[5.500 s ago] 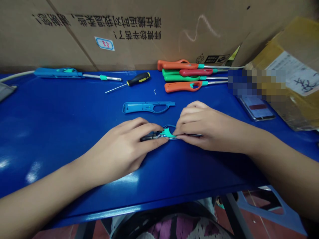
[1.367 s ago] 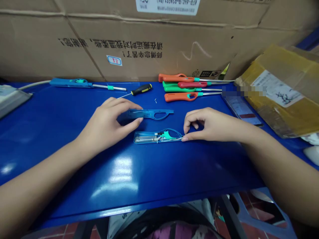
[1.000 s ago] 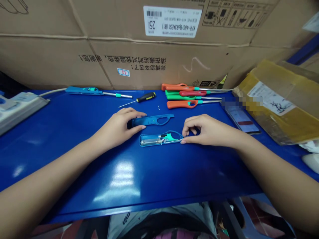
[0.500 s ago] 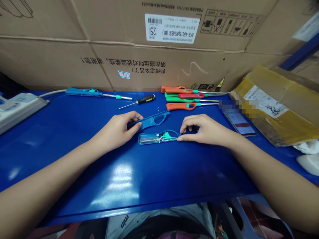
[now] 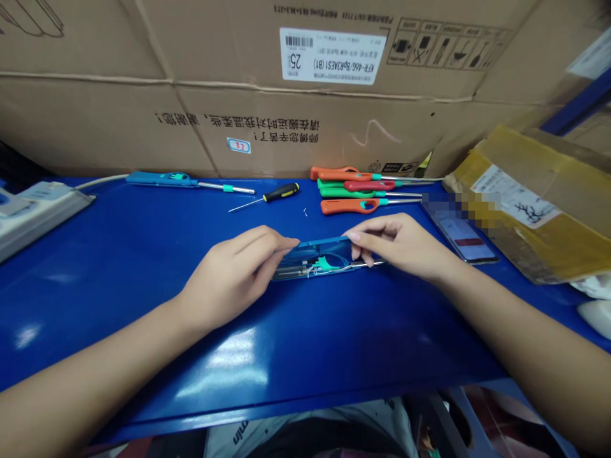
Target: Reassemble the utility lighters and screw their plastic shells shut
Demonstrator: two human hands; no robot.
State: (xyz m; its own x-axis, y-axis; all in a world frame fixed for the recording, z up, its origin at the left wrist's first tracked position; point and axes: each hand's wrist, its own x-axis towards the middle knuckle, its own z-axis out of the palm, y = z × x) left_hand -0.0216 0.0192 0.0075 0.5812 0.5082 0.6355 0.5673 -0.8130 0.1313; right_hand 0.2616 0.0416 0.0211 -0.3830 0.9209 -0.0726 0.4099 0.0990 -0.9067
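My left hand pinches the left part of a blue lighter casing half. With thumb and fingers, my right hand grips that casing half at its right end. The casing half is tilted above an opened blue stick lighter on the table. Inside the lighter show a clear fuel tank, a teal trigger and thin white wires. Its metal tube runs to the right beneath my right fingers. My left fingers hide the lighter's left end.
Behind lie a blue lighter, a black-and-yellow screwdriver and several orange, green and red lighters. A phone and a taped carton are at right, a power strip at left. A large cardboard box walls the back.
My left hand has moved right with the casing half, bringing it over the opened lighter. My right hand has shifted from the lighter's tube end to the casing half's right end.
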